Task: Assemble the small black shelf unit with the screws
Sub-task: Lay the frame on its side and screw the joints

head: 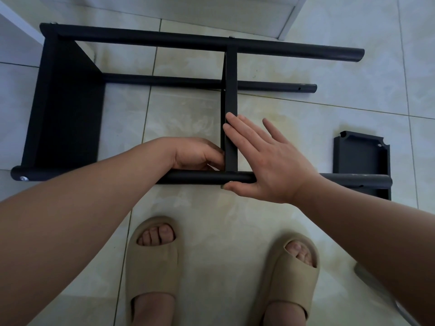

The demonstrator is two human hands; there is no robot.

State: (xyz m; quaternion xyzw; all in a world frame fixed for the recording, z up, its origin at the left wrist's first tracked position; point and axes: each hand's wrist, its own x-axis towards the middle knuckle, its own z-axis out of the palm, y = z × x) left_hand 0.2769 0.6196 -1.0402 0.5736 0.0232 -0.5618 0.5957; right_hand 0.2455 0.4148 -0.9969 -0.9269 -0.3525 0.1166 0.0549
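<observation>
The black shelf unit (70,102) lies on its side on the tiled floor, with long round poles running left to right. One shelf panel sits at its left end and a middle panel (231,90) stands edge-on between the poles. My left hand (195,154) curls against the left face of the middle panel, just above the near pole (200,177). My right hand (263,161) lies flat with straight fingers across that panel's edge, and its thumb presses a silver screw (229,182) at the pole. A loose black panel (362,156) lies to the right.
My two feet in beige slippers (153,262) stand on the tiles just below the shelf. White furniture (270,17) stands at the top edge, and a white surface is at the top left. A grey object (367,276) shows at the right edge.
</observation>
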